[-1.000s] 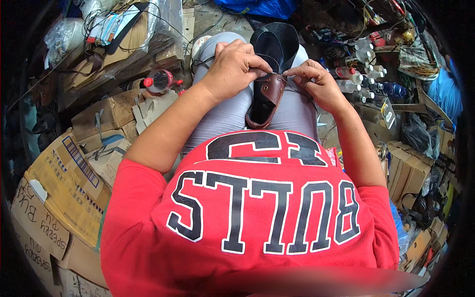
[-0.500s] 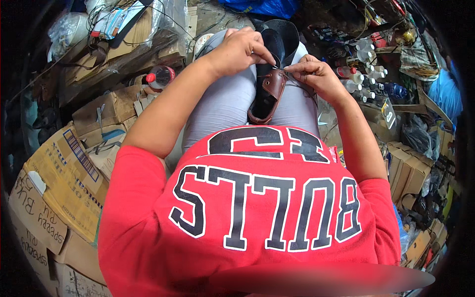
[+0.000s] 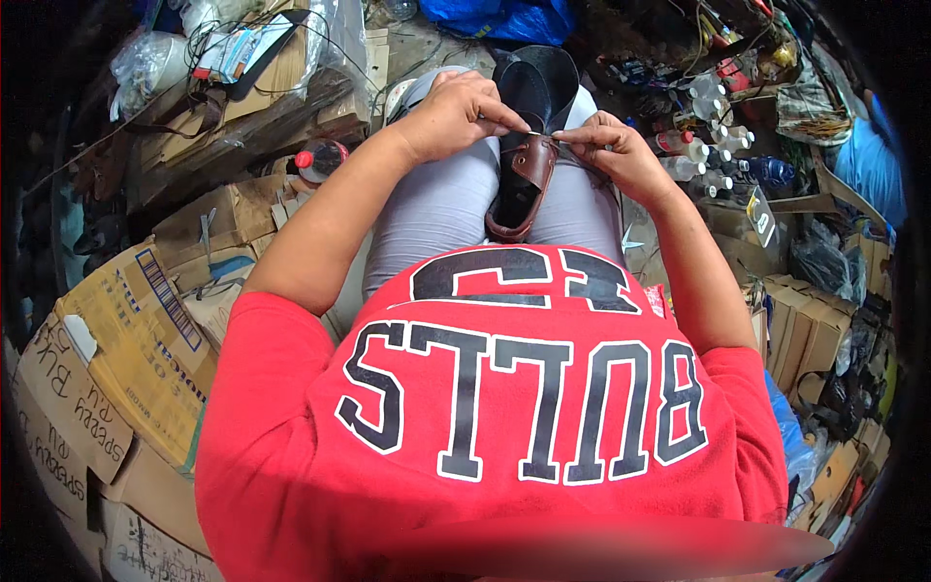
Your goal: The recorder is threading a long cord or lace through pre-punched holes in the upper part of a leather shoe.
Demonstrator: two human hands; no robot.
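Observation:
A brown leather lace-up shoe [image 3: 536, 167] with a dark inside rests between my thighs, its heel end toward my body. Thin dark lace runs across its front by the eyelets. My left hand [image 3: 462, 114] comes in from the left, thumb and forefinger pinched on the shoelace at the shoe's upper edge. From the other side, my right hand [image 3: 617, 153] pinches the lace close to the eyelets. The fingertips of both hands are a short way apart, and the lace is too thin to follow fully. Behind the shoe stands a curved black leather piece [image 3: 560, 80], partly between my knees.
Cardboard boxes [image 3: 126, 359] are stacked at the left, near a red-capped bottle [image 3: 320, 160]. Plastic bottles [image 3: 713, 145] crowd the right side, with folded cardboard [image 3: 805, 320] below them. Blue plastic sheeting [image 3: 499, 17] lies at the far edge.
Both hands have shifted slightly and stay pinched at the lace. My left fingers have flattened over the shoe's upper edge. The view has tilted a little; the shoe stays on my lap.

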